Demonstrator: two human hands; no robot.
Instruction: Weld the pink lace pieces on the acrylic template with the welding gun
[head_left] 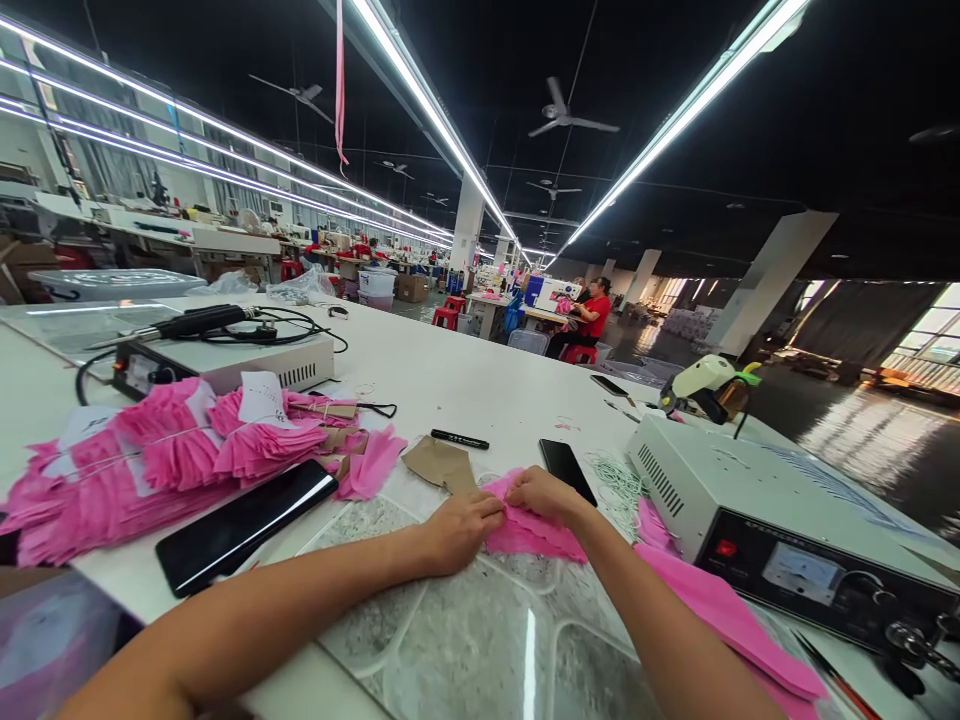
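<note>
A small piece of pink fabric (534, 532) lies on the grey stone-patterned mat (465, 640) in front of me. My left hand (463, 530) pinches its left edge, fingers pressed together. Close beside it, my right hand (546, 494) is also closed on the same fabric, near its upper edge. The fingertips of both hands nearly meet, and what lies right between them is too small to make out. Just beyond my left hand rests a brown card template (439, 463), with a black marker pen (460, 439) behind it. A black phone (567, 470) lies beyond my right hand.
Bundled pink fabric pieces (172, 440) and a large black tablet or phone (244, 525) are on the left. A metered control box (795, 520) stands right, near tweezers (832, 670) and more pink fabric (727, 620). Another box (240, 365) carries a black-handled tool. A person in red (594, 315) sits farther off.
</note>
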